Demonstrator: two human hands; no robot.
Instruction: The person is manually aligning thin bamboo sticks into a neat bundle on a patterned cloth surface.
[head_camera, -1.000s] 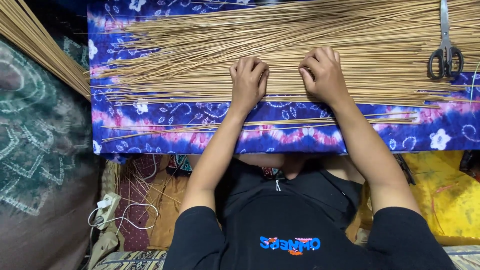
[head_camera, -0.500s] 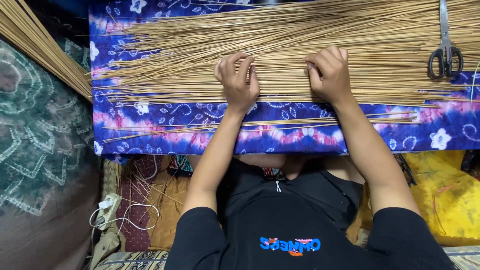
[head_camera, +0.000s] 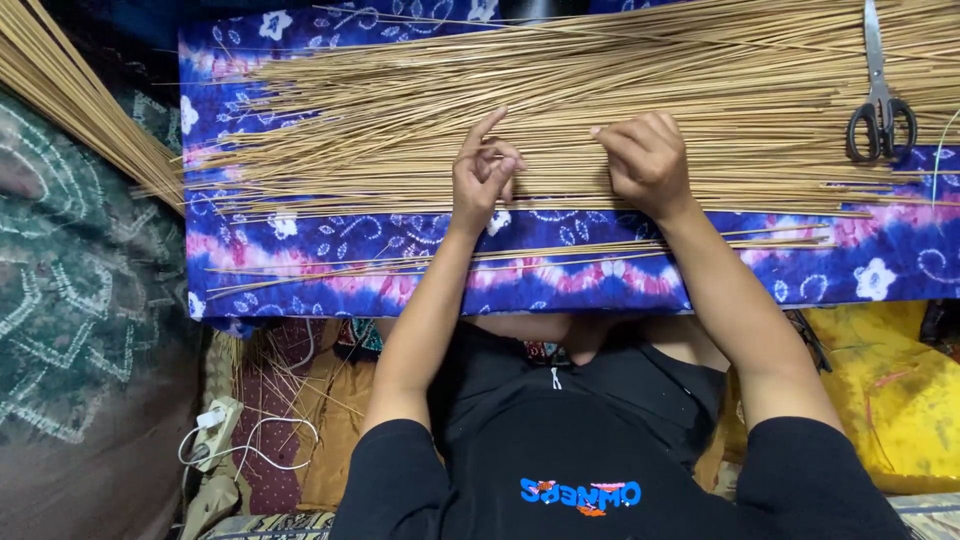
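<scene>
Both hands have shifted since a second ago: then they lay flat, knuckles up, at the near edge of the sticks (head_camera: 620, 110); now the left hand (head_camera: 484, 172) has turned, its forefinger raised and pointing up over the pile while thumb and other fingers curl together, seemingly pinching a stick or two, though that is too fine to tell for sure. The right hand (head_camera: 645, 160) rests on the pile, fingers bent and pressed together, tips tucked down into the sticks; what it grips, if anything, cannot be told. The thin tan sticks lie in a wide sheet running left to right across a blue and purple flowered cloth (head_camera: 560, 275), and a few loose ones lie apart on the cloth nearer the person. Scissors (head_camera: 880, 100) with black handles lie on the sticks at the far right, well apart from the hands. Another bundle of sticks (head_camera: 80, 110) slants across the upper left corner over a green patterned cushion (head_camera: 80, 320). A white plug and cable (head_camera: 235, 440) lie at the lower left, and yellow fabric (head_camera: 890, 400) sits at the right.
</scene>
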